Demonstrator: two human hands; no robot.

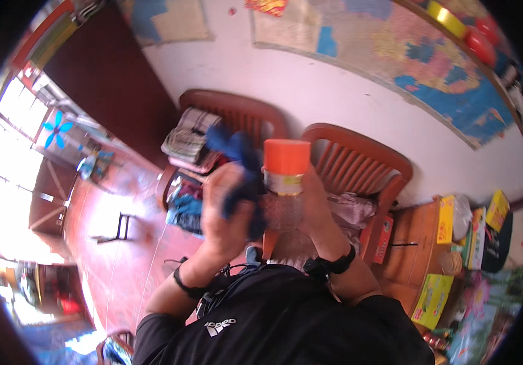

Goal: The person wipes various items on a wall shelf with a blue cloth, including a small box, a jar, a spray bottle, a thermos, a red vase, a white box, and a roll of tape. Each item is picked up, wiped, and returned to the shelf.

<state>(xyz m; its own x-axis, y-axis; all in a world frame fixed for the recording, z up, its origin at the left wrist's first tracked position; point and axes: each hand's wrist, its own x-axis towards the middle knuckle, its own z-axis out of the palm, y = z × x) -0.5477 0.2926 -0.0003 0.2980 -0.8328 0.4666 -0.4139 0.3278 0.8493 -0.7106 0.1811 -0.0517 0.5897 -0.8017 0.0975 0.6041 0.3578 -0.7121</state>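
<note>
My right hand [315, 200] grips a clear jar [284, 210] from its right side. An orange screw lid [287, 157] tops the jar, and a pale label with writing runs just under it. My left hand [225, 210] holds a dark blue cloth [248, 191], blurred, close to the jar's left side. Part of the cloth rises above my fingers. Whether the cloth touches the jar I cannot tell. The jar's contents are unclear.
Two wooden chairs stand by the wall, the left chair [243, 107] with folded textiles [190, 137], the right chair [357, 159] with a pinkish garment [350, 210]. Boxes, including a yellow-green box [432, 301], crowd a wooden cabinet [407, 262]. A small stool [122, 228] stands on the tiled floor.
</note>
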